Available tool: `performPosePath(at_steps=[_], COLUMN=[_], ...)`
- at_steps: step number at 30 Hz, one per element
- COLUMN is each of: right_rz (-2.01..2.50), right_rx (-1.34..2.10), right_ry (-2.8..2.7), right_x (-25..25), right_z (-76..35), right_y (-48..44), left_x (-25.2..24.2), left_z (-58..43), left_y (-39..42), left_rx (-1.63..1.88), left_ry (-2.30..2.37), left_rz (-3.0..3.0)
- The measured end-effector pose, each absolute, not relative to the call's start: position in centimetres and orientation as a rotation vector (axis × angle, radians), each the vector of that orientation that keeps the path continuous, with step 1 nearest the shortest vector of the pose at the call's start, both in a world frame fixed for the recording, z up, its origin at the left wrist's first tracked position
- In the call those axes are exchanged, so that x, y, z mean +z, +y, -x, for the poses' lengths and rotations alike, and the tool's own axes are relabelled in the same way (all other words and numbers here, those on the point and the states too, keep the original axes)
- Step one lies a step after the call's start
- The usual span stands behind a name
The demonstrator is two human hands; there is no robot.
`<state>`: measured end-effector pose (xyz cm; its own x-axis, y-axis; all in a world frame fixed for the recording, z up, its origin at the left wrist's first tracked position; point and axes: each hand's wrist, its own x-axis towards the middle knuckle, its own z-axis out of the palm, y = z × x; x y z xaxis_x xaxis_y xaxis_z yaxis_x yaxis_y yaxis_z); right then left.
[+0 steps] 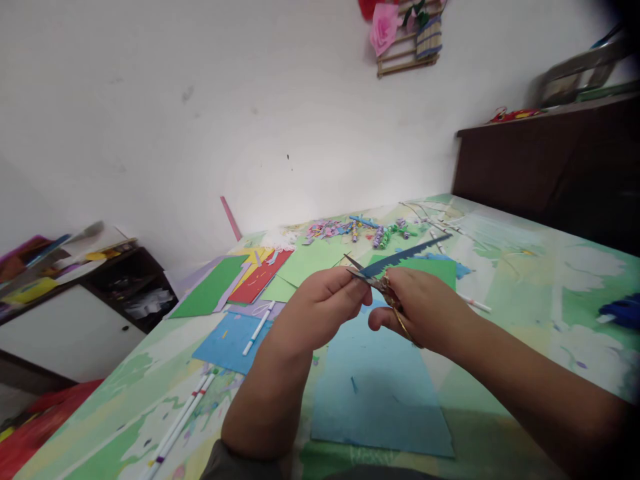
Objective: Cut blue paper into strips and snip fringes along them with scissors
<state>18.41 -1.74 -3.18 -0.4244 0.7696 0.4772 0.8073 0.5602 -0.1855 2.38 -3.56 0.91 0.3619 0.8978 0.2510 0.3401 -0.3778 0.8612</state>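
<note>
My left hand [323,310] is closed, pinching the near end of a dark blue paper strip [413,252] whose lower edge is cut into a jagged fringe. Fingers of my right hand [430,307] are wrapped round gold-handled scissors [401,325]. Their parted blades point left, at the strip beside my left fingertips; whether they touch the paper I cannot tell. Beneath both hands lies a light blue sheet [380,393] with a small dark blue scrap [354,385] on it.
Left on the patterned tablecloth [135,373] are coloured sheets, including a green sheet [213,287] and a blue sheet [225,340], plus several white pens [183,417]. Paper scraps [327,230] and curled pieces [385,235] lie near the wall. A dark cabinet [540,160] stands right.
</note>
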Motion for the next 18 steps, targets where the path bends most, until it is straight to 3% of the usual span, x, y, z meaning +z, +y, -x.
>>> performPosePath(at_steps=[18], right_rz=[1.085], right_rx=[0.08], right_ry=[-2.309], right_x=[-3.12], right_z=[-18.9], right_y=[-1.72], left_x=[0.68], left_z=[-3.25], left_y=[-3.96], left_rx=[1.094], left_ry=[1.175], left_rz=[-2.221])
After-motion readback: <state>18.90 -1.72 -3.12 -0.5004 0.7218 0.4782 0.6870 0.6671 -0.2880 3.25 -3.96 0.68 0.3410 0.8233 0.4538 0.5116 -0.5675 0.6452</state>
